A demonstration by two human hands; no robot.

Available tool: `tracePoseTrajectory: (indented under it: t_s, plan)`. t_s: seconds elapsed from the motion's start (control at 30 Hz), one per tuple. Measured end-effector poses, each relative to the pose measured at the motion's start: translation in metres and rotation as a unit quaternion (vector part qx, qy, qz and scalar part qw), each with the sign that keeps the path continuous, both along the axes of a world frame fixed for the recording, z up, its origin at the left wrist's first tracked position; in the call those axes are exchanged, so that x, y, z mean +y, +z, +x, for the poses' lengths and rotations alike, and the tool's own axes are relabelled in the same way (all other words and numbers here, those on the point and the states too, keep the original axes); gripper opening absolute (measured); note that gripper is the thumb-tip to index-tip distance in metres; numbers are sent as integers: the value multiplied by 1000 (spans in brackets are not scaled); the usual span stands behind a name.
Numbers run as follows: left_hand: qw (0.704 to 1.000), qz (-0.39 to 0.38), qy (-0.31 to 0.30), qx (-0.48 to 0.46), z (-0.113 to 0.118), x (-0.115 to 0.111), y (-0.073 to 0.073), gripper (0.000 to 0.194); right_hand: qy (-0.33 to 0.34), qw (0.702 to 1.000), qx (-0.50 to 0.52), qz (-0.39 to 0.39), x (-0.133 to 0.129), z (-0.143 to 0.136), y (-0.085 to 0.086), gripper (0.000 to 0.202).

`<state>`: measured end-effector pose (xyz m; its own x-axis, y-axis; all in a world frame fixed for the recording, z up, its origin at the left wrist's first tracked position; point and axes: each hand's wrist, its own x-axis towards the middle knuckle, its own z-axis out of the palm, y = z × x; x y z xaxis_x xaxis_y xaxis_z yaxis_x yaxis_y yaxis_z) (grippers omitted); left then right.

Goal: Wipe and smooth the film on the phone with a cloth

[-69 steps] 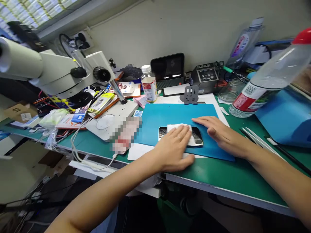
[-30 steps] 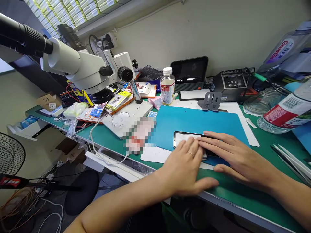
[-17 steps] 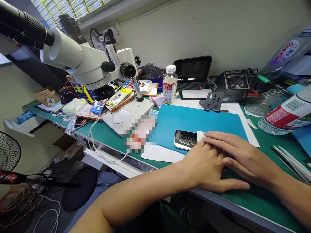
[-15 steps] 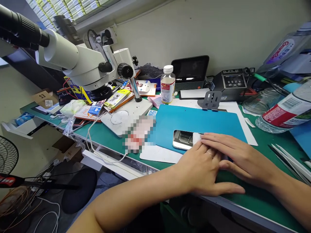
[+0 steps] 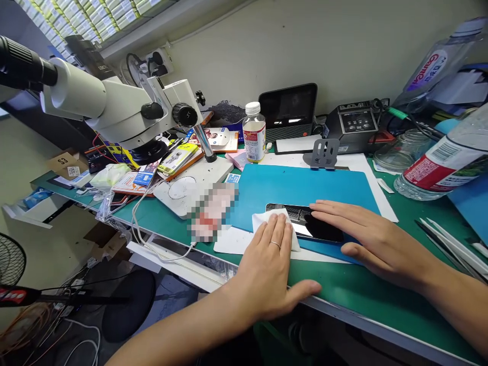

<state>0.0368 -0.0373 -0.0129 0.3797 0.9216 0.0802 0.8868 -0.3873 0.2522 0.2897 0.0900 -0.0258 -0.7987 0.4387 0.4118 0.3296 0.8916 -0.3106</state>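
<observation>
A smartphone (image 5: 327, 232) with a glossy, reflective face lies flat on the blue mat (image 5: 305, 183). My left hand (image 5: 267, 272), a ring on one finger, rests flat with its fingers stretched out over a white wipe (image 5: 261, 219). The wipe covers the phone's left end and hangs past its near edge. At the phone's right end is my right hand (image 5: 375, 244), open, fingertips at its far edge and thumb near its close edge. The left fingertips lie on top of the wipe; the phone's left end is partly hidden.
A microscope (image 5: 118, 109) stands at left, with a cable beside its base (image 5: 183, 190). Behind the mat are a bottle (image 5: 253, 133), a grey stand (image 5: 323, 154) and a black control box (image 5: 353, 127). Tweezers (image 5: 452, 246) and a large water bottle (image 5: 446, 165) are at right.
My left hand has slid the wipe leftward along the phone, away from my right hand, uncovering its middle and right part. My right hand stays by the right end. The view has shifted slightly.
</observation>
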Motion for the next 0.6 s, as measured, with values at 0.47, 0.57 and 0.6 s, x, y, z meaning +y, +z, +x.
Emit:
tracePoseTrajectory:
  t_s: [0.47,0.57,0.6]
  plan:
    - [1000,8,-9,21,-6,8,0,97,-44,998,-10,-32,-1,-10,8,58]
    - [999,29,-22,33,-7,2,-8,96,-53,997,-37,-29,-8,-15,15,65]
    - [998,38,-26,35,-6,6,-10,95,-56,997,-46,-28,-9,-16,16,72]
